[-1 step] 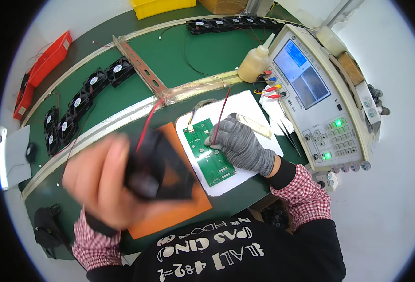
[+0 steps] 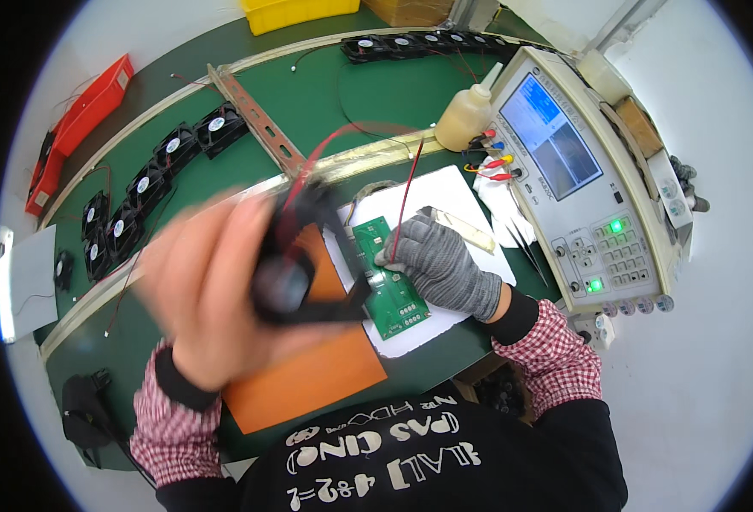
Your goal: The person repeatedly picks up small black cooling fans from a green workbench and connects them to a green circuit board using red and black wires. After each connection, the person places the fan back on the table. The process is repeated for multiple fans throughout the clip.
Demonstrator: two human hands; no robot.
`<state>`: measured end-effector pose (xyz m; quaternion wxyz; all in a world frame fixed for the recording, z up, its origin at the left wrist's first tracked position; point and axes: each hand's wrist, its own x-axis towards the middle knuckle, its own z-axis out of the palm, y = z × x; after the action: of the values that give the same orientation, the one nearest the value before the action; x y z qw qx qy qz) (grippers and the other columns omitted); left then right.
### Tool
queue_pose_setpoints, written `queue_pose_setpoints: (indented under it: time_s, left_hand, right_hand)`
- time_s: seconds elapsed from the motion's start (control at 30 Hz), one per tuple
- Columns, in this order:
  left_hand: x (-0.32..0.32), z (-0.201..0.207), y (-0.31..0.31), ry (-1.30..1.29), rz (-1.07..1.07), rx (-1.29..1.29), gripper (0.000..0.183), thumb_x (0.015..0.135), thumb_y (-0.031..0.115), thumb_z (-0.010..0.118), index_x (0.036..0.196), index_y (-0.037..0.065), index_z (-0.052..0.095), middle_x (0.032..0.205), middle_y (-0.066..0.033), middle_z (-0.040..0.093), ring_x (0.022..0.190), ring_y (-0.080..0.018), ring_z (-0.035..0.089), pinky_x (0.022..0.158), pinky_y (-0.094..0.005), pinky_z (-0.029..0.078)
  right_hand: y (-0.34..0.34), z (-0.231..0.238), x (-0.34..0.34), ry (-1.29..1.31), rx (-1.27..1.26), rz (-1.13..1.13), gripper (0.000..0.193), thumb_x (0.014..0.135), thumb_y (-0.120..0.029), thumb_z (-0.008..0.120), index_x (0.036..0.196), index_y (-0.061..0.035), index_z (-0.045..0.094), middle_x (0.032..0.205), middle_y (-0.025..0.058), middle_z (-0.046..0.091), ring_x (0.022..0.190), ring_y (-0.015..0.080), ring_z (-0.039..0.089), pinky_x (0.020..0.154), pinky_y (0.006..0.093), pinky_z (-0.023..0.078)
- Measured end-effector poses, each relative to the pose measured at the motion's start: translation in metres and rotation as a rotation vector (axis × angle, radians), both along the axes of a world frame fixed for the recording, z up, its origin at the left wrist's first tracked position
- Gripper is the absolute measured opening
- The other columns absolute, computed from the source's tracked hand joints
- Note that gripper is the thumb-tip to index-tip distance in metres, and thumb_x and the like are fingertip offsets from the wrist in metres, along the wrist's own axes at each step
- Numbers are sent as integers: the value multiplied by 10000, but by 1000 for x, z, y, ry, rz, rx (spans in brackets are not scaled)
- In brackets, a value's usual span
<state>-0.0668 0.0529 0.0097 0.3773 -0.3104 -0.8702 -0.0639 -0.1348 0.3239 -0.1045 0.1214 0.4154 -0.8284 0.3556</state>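
Note:
My bare left hand [image 2: 210, 294], blurred by motion, grips a black cooling fan [image 2: 327, 312] above an orange sheet [image 2: 308, 388]. From the fan a red wire rises and bends right, smeared in part. My right hand [image 2: 445, 266], in a grey knitted glove, rests at the green circuit board [image 2: 398, 309]. Its fingers are pinched on a dark red wire [image 2: 407, 194] that stands up from them; the wire's lower end is hidden. The board lies on a white pad [image 2: 428, 333], partly covered by the fan.
A beige tester [image 2: 602, 222] with a lit screen, clip leads and tweezers [image 2: 526, 249] are at the right. Beside it stands a glue-coloured squeeze bottle [image 2: 464, 118]. A perforated metal strip [image 2: 261, 124] crosses the bench; several fans [image 2: 148, 183] line the left. A red bin [image 2: 91, 111] stands beyond.
My left hand and the fan have shifted up and to the right, and the fan now overlaps the board's left edge. The fan's wire now bends over rightward. My right hand stays almost still.

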Motion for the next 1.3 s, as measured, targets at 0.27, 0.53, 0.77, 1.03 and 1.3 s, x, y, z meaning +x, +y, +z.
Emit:
queue_pose_setpoints:
  time_s: [0.27, 0.53, 0.77, 1.03, 1.3]
  left_hand:
    - [-211, -89, -70, -20, 512, 83, 728, 901, 380, 655, 1454, -14, 392, 1532, -226, 359, 1391, -384, 382, 1123, -457, 335]
    - [-121, -59, -34, -412, -16, 211, 691, 598, 251, 801, 1193, 5, 547, 1074, -159, 532, 1035, -343, 493, 913, -408, 433]
    - [0, -27, -12, -284, -330, -68, 729, 577, 133, 815, 1266, 69, 587, 1229, -125, 589, 1130, -300, 555, 1037, -475, 400]
    - [11, -50, -71, -72, 265, 387, 876, 545, 138, 887, 1332, 24, 522, 1217, -142, 570, 1138, -327, 515, 994, -413, 412]
    - [28, -77, -20, -713, -36, 224, 1017, 487, 365, 924, 1352, 35, 503, 1156, -135, 540, 1083, -336, 481, 950, -454, 356]
  right_hand:
    - [-4, 6, 4, -267, -389, -76, 265, 876, -104, 711, 1129, -66, 641, 887, 70, 658, 803, 208, 658, 768, 316, 529]
    - [-4, 14, 6, 180, -178, -58, 423, 844, -72, 697, 1256, -58, 604, 1107, 134, 634, 923, 286, 648, 838, 376, 542]
    - [-6, 17, 17, 247, 68, 72, 457, 782, -42, 660, 1236, -84, 631, 1161, 152, 572, 1010, 334, 596, 879, 415, 515]
    - [3, 20, -1, -196, 33, -193, 167, 808, -126, 721, 961, -59, 737, 882, 103, 621, 880, 276, 587, 810, 384, 477]
    - [-4, 3, -4, -303, -49, -31, 105, 797, -143, 737, 842, -70, 676, 843, 70, 597, 857, 253, 588, 848, 382, 442]
